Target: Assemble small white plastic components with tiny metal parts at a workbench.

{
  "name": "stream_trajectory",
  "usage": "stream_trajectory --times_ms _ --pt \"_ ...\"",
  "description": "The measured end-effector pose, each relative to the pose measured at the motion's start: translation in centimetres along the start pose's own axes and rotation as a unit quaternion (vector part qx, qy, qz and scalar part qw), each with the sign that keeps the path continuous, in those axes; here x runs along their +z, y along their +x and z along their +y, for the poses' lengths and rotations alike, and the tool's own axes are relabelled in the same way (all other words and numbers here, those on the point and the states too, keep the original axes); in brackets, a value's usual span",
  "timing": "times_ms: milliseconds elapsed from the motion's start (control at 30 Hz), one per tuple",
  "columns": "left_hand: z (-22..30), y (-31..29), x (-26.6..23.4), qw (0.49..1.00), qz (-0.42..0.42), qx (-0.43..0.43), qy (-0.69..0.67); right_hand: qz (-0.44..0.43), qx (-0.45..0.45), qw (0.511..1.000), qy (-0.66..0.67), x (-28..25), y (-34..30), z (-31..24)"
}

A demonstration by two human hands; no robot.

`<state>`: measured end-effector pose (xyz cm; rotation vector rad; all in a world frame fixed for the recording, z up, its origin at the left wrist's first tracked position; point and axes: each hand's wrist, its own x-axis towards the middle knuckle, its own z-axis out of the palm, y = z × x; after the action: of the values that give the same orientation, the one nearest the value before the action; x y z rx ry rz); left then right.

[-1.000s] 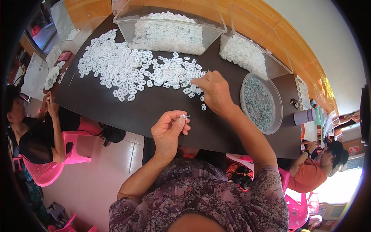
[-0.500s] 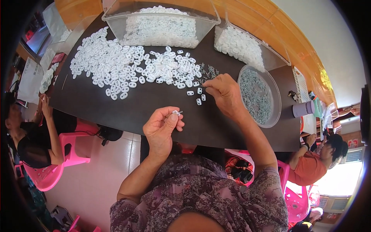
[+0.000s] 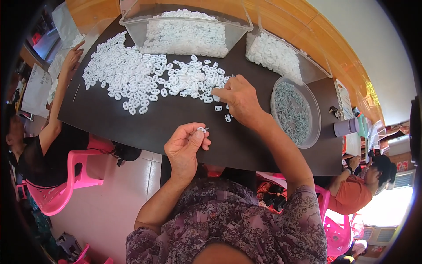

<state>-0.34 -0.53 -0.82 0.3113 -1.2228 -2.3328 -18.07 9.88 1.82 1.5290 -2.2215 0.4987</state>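
My left hand is closed in a pinch above the front of the dark table, with a small white plastic two-hole piece between thumb and fingers. A thin grey screw pokes out of that piece to the right. My right hand reaches over the right end of a smaller heap of white two-hole pieces. Its thumb and index finger are drawn together at the heap's edge, and whatever is between them cannot be made out. A few single pieces lie by that hand, partly covered by it.
Left of the smaller heap spreads a larger pile of ring-shaped white pieces. Behind stand two clear bins of white pieces. A round clear tub of grey screws sits right. Co-workers sit left and right.
My right hand has moved left from the loose screws to the edge of the white heap. My left hand stays nearly still with its piece. The left co-worker's arm has reached forward.
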Motion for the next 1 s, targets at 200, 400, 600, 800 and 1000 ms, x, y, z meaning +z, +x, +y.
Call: stream_trajectory --times_ms 200,400,600,800,1000 --pt "0.0 -0.1 -0.2 1.000 0.001 -0.005 -0.006 -0.016 -0.012 0.999 0.028 0.1 0.1 0.0" --pt "0.0 -0.1 0.0 1.000 0.009 -0.005 0.004 0.007 0.034 0.989 0.142 -1.2 -0.3 -0.4" --pt "0.4 0.1 0.2 1.000 0.020 -0.015 -0.012 -0.039 0.281 0.854 0.436 -3.7 -1.7 -3.6" --pt "1.4 0.2 1.3 0.999 0.034 -0.013 -0.009 -0.038 0.347 0.739 0.576 -4.3 -2.5 -5.2" --pt "2.1 0.5 2.5 0.999 0.034 0.009 -0.005 -0.018 0.259 0.855 0.449 -4.5 -2.9 -6.9"
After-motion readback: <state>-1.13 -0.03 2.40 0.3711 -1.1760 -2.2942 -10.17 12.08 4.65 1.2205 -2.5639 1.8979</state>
